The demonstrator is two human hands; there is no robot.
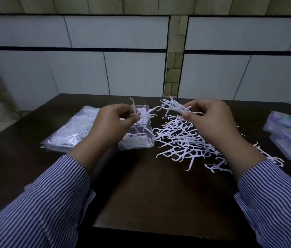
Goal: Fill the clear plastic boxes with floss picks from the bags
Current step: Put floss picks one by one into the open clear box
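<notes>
you are holding white plastic floss picks in both hands above the dark brown table (pixel 141 185).

your left hand (pixel 112 120) is pinching a single white floss pick (pixel 134 111) between curled fingers, over the open clear plastic box (pixel 136 140) that is already lying partly filled with picks. your right hand (pixel 210 117) is gripping a small bundle of white floss picks (pixel 174 106) between thumb and fingertips, raised over the loose pile of white floss picks (pixel 182 140) that is spreading across the table just right of the box. a clear plastic bag of floss picks (pixel 73 131) is sitting left of the box, and a stack of closed clear plastic boxes (pixel 289 135) is waiting at the far right edge.
</notes>
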